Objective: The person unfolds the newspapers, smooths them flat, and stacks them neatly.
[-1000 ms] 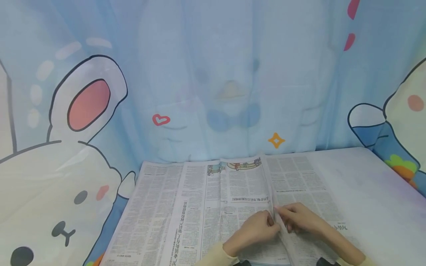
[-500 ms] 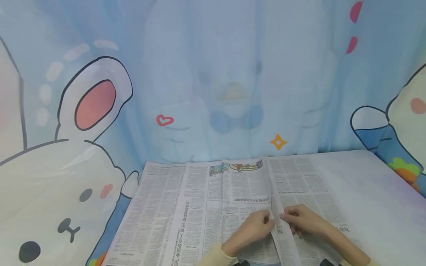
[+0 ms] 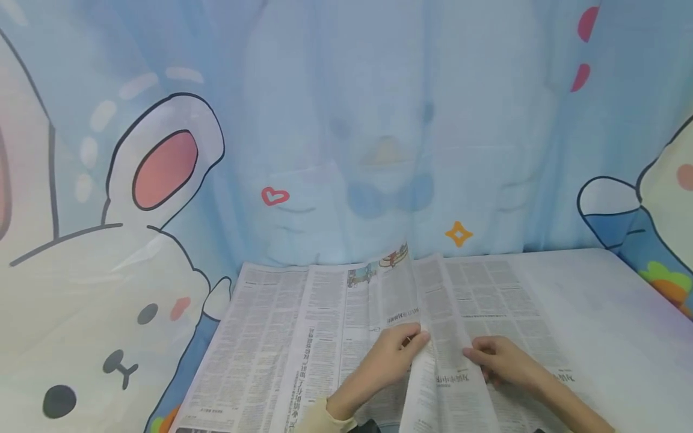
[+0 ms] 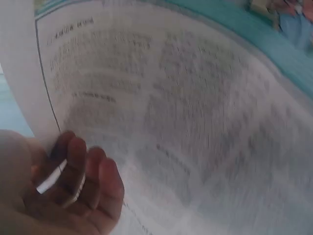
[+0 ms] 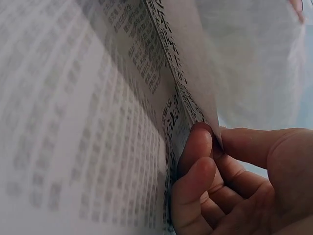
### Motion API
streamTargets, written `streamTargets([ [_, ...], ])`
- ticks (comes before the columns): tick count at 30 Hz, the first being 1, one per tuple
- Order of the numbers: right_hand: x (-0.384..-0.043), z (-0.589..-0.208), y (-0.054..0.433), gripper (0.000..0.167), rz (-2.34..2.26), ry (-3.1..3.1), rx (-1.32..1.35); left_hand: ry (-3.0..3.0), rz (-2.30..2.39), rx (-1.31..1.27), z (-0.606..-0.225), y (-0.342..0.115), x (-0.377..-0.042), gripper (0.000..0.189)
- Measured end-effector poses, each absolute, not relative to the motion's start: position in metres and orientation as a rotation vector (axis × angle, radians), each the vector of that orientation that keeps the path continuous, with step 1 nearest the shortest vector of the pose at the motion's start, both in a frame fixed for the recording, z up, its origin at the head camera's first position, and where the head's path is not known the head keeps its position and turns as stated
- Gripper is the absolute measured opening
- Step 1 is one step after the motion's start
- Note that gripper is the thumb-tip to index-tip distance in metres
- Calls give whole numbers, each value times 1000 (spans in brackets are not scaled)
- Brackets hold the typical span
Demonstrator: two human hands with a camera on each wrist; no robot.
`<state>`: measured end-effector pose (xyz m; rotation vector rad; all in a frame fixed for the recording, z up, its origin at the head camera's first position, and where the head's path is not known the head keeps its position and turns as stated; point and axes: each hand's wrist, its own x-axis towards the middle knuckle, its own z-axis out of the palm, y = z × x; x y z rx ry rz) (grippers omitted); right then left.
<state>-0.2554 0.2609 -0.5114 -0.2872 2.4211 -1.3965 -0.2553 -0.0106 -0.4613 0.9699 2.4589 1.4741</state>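
Note:
An open newspaper [image 3: 271, 337] lies spread on the white table. My left hand [image 3: 387, 358] pinches the edge of a lifted page [image 3: 397, 294], which bends up and leftward. In the left wrist view, the fingers of the left hand [image 4: 80, 181] curl at the page's margin, with blurred print beside them. To the right, my right hand [image 3: 503, 361] pinches the edge of another page [image 3: 455, 355]. The right wrist view has the thumb and index finger of the right hand [image 5: 230, 171] nipping that paper edge [image 5: 208, 88].
Bare white tabletop [image 3: 585, 300] shows right of the newspaper. Behind the table hangs a light blue curtain [image 3: 325, 120] with cartoon prints, including a large white rabbit [image 3: 97, 288] on the left.
My left hand has moved left and up with its page, which now rises and folds over leftward. The gap between the two held edges has widened. The right hand stays nearly in place.

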Motion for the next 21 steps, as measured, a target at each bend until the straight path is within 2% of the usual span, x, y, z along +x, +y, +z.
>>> streamTargets([
  [6, -253, -508, 269, 34, -1384, 2439, -282, 2415, 1534, 1000, -439, -53, -253, 35],
  [12, -254, -506, 282, 34, -1342, 2477, -245, 2318, 1573, 872, -435, -109, -259, 32],
  [21, -253, -503, 312, 39, -1267, 2537, -142, 2193, 1518, 639, -436, -200, -275, 41],
])
